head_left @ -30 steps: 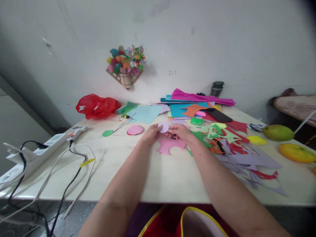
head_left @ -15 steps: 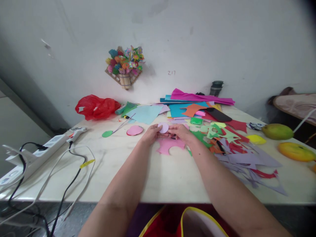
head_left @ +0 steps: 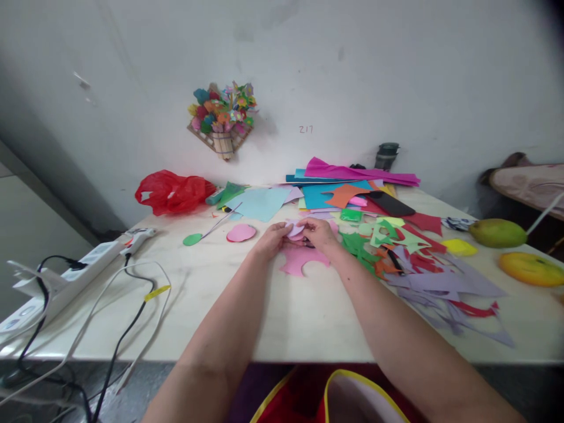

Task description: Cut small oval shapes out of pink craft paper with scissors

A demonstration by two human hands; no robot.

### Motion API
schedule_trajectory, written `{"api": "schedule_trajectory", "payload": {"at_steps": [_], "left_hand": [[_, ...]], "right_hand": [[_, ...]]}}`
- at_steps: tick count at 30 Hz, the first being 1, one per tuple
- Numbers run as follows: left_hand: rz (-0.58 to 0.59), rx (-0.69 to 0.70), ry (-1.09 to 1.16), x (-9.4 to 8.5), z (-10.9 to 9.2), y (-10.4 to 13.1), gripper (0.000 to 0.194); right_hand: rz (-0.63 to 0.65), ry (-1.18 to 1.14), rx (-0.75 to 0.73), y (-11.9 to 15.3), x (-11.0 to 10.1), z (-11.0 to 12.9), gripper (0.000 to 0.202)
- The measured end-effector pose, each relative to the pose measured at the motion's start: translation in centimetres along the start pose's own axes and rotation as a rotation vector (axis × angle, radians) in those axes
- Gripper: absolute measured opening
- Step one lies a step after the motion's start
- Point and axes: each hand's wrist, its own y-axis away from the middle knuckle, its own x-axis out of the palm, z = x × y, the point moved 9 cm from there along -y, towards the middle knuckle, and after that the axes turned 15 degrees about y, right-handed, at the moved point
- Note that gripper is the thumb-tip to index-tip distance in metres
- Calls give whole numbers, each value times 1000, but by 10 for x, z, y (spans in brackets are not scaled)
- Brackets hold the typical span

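Near the middle of the table, my left hand [head_left: 272, 239] grips a light purple paper circle [head_left: 294, 230] by its left side. The fingers of my right hand [head_left: 321, 236] are closed on the circle's right edge, which looks lifted or folded. Pink paper shows just under the circle. Below both hands a pink scrap [head_left: 304, 260] with a round cut-out lies on the table. To the left are a pink circle [head_left: 241, 232] with red under its edge and a green circle [head_left: 192, 239] beside a thin stick.
Colourful paper scraps [head_left: 423, 264] spread over the right side, with mangoes [head_left: 497, 232] beyond. Folded paper sheets [head_left: 361, 173] and a dark phone [head_left: 390, 204] lie at the back. A red plastic bag [head_left: 174, 192] is back left; a power strip [head_left: 66, 279] with cables is at the left.
My right fingers have moved up and left over the purple circle. Its right side, flat before, now looks raised or folded.
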Motion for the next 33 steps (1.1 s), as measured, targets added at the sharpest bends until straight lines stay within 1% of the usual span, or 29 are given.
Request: {"api": "schedule_trajectory", "payload": {"at_steps": [3, 5, 7, 9, 12, 16, 17, 18, 19, 20, 21, 23, 24, 25, 26, 27, 29, 30, 33], "left_hand": [[17, -1, 37, 1, -1, 0, 28], [63, -1, 62, 3, -2, 1, 30], [115, 12, 75, 6, -6, 2, 30], [132, 39, 72, 6, -9, 3, 34], [60, 99, 26, -1, -14, 1, 34], [-53, 176, -92, -7, -23, -1, 23], [-110, 208, -116, -12, -29, -1, 20], [-193, 252, -136, -19, -37, 0, 19], [-286, 312, -159, -27, -47, 4, 17], [-404, 379, -206, -37, -59, 10, 14], [-548, 438, -289, -48, -71, 19, 12], [-837, 523, -571, -63, -96, 42, 12], [-978, 539, -723, -67, -105, 55, 14], [-1100, 531, -827, -72, -112, 66, 17], [-1178, 522, -892, -75, -116, 74, 19], [-1212, 546, -964, -75, -120, 80, 19], [-1253, 538, -1043, -78, -122, 86, 17], [-1285, 503, -1041, -82, -120, 89, 15], [-1328, 342, -1015, -97, -111, 90, 14]], "right_hand": [[-75, -2, 19, -1, -6, -2, 16], [-108, -35, 40, 0, -10, -1, 13], [-142, -49, 73, 2, -14, 1, 13], [-168, -46, 109, 4, -16, 1, 17], [-171, -45, 124, 5, -15, 2, 18], [-181, -75, 134, 5, -15, 0, 15], [-199, -79, 149, 6, -17, -1, 15], [-222, -83, 163, 6, -20, -3, 16], [-246, -89, 175, 6, -23, -4, 17], [-267, -98, 186, 6, -26, -5, 18], [-285, -109, 199, 6, -29, -7, 19], [-313, -124, 217, 6, -33, -10, 20], [-324, -128, 226, 5, -35, -11, 21], [-329, -132, 234, 5, -35, -12, 21], [-332, -135, 240, 5, -36, -13, 21], [-334, -134, 244, 5, -37, -13, 21], [-332, -120, 246, 6, -37, -14, 22], [-333, -110, 243, 6, -38, -14, 23], [-339, -88, 229, 5, -40, -14, 24]]}}
